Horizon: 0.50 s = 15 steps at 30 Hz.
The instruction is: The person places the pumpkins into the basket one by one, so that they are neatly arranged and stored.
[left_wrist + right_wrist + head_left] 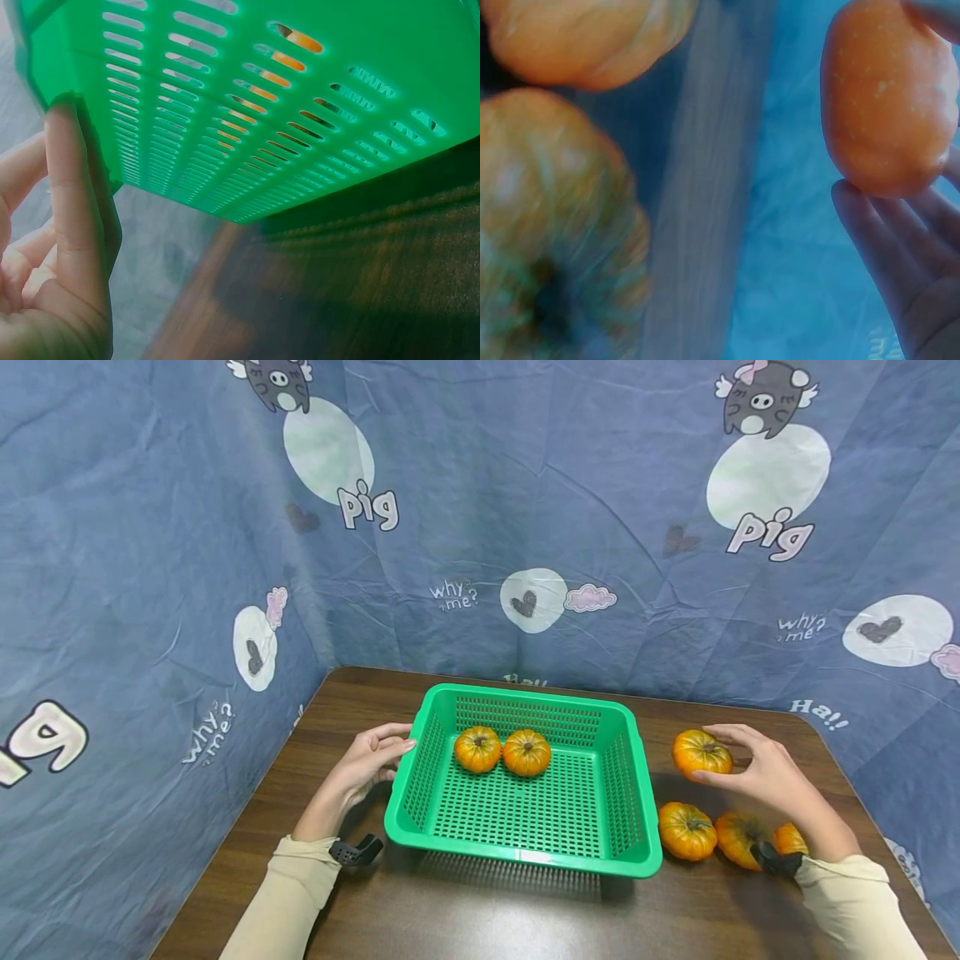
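A green plastic basket [517, 855] with slotted walls stands mid-table, two small orange pumpkins [477, 749] [527, 752] side by side within it. At its left rim my left hand [367, 766] holds on; the left wrist view shows a finger [75, 187] tucked under the lip against the outer wall. To the right of the basket, my right hand [765, 770] grips another small pumpkin [697, 753] between thumb and fingers, above the table. Nearer me lie more pumpkins, one [687, 831] beside the basket and others [738, 837] partly hidden by my right wrist.
The brown wooden table [480, 914] runs back to a blue printed cloth [465, 527] hanging behind and along the sides. Black wrist straps [356, 851] sit at both of my cuffs.
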{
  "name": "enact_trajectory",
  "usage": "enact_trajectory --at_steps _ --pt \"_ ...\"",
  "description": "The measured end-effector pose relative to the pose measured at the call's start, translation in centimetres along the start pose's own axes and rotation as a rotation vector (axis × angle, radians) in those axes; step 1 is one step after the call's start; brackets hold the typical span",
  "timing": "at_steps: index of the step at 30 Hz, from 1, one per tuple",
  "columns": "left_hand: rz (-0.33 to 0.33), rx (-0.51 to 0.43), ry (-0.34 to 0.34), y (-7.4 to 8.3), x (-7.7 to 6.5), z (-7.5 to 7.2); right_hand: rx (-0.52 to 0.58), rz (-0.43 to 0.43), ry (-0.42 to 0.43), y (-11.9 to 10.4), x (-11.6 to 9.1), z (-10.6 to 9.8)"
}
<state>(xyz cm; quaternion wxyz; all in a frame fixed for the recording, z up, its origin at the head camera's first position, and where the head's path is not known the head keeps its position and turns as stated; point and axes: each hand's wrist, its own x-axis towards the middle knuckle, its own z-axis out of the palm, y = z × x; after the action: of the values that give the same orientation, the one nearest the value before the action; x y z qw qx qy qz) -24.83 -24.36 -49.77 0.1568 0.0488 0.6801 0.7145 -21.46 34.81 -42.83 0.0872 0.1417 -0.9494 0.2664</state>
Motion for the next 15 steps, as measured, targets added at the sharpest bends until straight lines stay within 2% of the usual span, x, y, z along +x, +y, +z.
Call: enact_trajectory --at_steps 2,9,15 --pt "0.001 0.001 0.0 0.0 0.0 0.0 -0.005 -0.008 -0.003 -0.5 0.3 0.0" --pt "0.003 0.0 -0.004 0.0 0.0 -0.1 0.084 -0.052 -0.039 -2.6 1.1 0.3" --pt "0.006 -0.002 -0.001 0.0 0.0 -0.1 0.072 -0.079 -0.042 -4.1 2.2 1.0"
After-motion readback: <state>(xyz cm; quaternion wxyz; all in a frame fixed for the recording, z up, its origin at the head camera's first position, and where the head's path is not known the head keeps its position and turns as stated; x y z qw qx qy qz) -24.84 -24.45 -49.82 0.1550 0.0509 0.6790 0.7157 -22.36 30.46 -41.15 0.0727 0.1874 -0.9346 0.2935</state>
